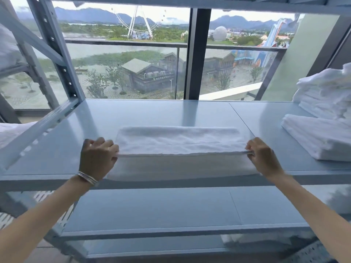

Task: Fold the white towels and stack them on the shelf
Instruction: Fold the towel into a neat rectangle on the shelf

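Observation:
A white towel lies across the middle of the pale blue metal shelf, its upper layer folded over toward the window. My left hand pinches the near left corner of that folded layer. At the opposite end my right hand pinches the near right corner. The lower layer of the towel spreads toward the shelf's front edge, between my wrists. A folded white towel rests flat at the shelf's right side.
Behind the folded towel a heap of white towels stands at the right. A slanted metal upright frames the shelf's left end. A lower shelf board sits beneath. More white cloth shows at the far left. A glass window lies behind.

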`<state>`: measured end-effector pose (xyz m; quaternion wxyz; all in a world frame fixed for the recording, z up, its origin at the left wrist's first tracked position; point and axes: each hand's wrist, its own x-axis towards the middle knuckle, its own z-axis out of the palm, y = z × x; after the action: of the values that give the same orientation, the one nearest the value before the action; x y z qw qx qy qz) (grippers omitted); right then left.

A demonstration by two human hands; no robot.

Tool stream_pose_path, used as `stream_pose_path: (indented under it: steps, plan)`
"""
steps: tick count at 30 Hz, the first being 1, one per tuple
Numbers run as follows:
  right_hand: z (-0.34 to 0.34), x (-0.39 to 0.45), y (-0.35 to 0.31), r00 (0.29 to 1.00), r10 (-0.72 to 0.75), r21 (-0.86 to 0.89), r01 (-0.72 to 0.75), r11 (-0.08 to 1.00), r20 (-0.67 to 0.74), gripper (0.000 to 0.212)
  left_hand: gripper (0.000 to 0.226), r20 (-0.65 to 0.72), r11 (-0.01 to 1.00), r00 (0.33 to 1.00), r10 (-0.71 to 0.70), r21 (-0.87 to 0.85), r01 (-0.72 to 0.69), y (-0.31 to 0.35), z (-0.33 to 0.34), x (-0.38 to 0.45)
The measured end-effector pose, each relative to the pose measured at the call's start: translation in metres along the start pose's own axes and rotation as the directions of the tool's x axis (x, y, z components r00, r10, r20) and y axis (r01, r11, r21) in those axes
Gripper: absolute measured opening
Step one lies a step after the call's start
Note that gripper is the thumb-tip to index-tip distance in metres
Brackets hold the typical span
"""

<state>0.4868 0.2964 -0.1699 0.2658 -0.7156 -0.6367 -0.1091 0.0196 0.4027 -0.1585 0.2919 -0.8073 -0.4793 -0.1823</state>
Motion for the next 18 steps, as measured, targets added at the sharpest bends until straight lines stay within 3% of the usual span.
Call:
stream_pose_path:
  steps: [2,3,6,7,9,10,12,14,16,18]
  plan:
    - [0.015,-0.019,0.007,0.969,0.078,-0.060,-0.066,0.996,0.233,0.018,0.027,0.183,0.997,0.981,0.069,-0.051,-0.060,0.014,0.015,-0.029]
    - [0.021,-0.026,0.010,0.954,0.101,-0.075,-0.083,0.994,0.282,0.019,0.036,0.252,0.993,0.964,0.089,-0.101,-0.066,0.018,0.022,-0.036]
    - [0.022,-0.031,0.013,0.960,0.103,-0.137,-0.069,0.988,0.261,0.019,0.042,0.308,0.986,0.943,0.124,-0.142,-0.083,0.019,0.024,-0.032]
    - [0.018,-0.031,0.011,0.960,0.122,-0.178,-0.077,0.981,0.252,0.018,0.039,0.295,0.987,0.946,0.137,-0.117,-0.107,0.019,0.019,-0.027]
    - [0.015,-0.032,0.013,0.963,0.148,-0.216,-0.099,0.971,0.226,0.020,0.025,0.403,0.992,0.907,0.124,-0.077,-0.102,0.021,0.004,-0.018]
    - [0.014,-0.031,0.013,0.960,0.154,-0.230,-0.099,0.968,0.234,0.021,0.019,0.484,0.994,0.868,0.109,-0.055,-0.094,0.022,-0.001,-0.012]
    - [0.013,-0.028,0.006,0.934,0.139,-0.327,-0.025,0.945,0.330,0.021,0.030,0.709,0.993,0.699,0.093,-0.018,-0.114,0.022,-0.008,0.001]
    - [0.014,-0.021,-0.014,0.875,0.142,-0.333,0.022,0.943,0.462,0.022,0.034,0.806,0.995,0.587,0.081,-0.031,-0.095,0.026,-0.009,0.020]
    - [0.022,-0.012,-0.046,0.866,0.062,-0.146,0.013,0.989,0.496,0.031,0.037,0.807,0.993,0.580,0.116,-0.098,-0.062,0.039,0.000,0.041]
    - [0.038,-0.002,-0.076,0.871,0.025,0.022,-0.041,0.999,0.491,0.042,0.044,0.727,0.964,0.660,0.188,-0.266,0.019,0.063,0.017,0.060]
